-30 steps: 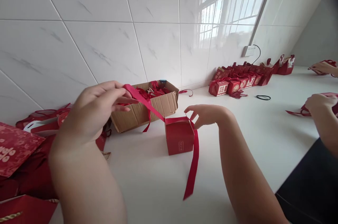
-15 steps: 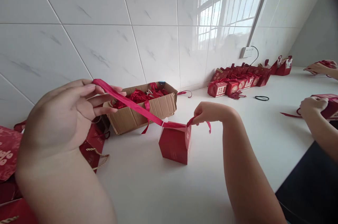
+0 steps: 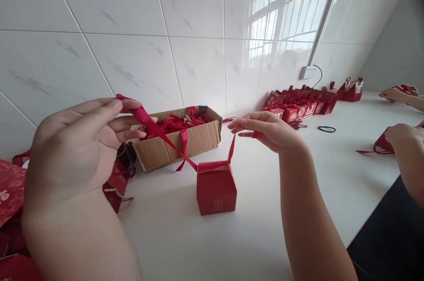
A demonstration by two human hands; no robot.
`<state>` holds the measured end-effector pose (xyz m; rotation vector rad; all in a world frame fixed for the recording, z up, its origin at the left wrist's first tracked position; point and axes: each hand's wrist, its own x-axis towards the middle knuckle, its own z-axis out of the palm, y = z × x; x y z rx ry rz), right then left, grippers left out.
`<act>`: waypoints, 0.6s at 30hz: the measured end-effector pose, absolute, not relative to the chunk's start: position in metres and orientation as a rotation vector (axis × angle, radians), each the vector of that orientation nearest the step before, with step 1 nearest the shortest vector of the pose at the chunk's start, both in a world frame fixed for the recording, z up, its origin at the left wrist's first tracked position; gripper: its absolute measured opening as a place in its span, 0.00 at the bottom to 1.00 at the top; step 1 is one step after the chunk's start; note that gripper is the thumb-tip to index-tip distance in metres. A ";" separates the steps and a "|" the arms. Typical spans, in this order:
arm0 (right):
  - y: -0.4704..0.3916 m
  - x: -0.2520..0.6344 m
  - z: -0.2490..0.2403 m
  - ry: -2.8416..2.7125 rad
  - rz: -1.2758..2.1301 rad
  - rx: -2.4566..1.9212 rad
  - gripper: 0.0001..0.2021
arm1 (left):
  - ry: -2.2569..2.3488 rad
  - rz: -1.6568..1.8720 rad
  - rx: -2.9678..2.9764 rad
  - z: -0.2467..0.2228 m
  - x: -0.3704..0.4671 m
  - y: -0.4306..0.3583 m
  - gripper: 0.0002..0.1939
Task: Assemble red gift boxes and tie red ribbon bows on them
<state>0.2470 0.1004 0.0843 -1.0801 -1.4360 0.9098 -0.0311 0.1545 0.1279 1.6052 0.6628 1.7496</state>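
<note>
A small red box [image 3: 217,190] stands upright on the white table, with a red ribbon [image 3: 170,143] running through its top. On the left, my left hand [image 3: 86,139] pinches the long end of the ribbon between thumb and forefinger, the other fingers spread. My right hand [image 3: 265,131] grips the shorter end above and right of the box, fingertips together. Both ribbon ends slope up from the box's top edges, the left one much longer.
Behind the box is a cardboard box [image 3: 179,146] full of red ribbons. Red bags [image 3: 117,181] lie at the left. Finished-looking red boxes [image 3: 298,106] line the wall. A black loop [image 3: 327,129] lies at the right, near another person's hands [image 3: 406,137].
My right hand has risen and pulled its ribbon end upward. The red box has turned, its printed side now facing me more. My left hand has barely moved.
</note>
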 end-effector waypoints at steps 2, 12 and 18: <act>0.103 0.247 0.083 -1.384 0.910 -0.973 0.15 | 0.664 1.772 1.613 0.127 -0.027 0.152 0.02; 0.104 0.231 0.086 -1.351 0.671 -0.777 0.16 | 0.659 1.737 1.793 0.125 -0.002 0.141 0.13; 0.111 0.223 0.081 -1.314 0.512 -0.770 0.08 | 0.618 1.741 1.790 0.122 0.006 0.142 0.09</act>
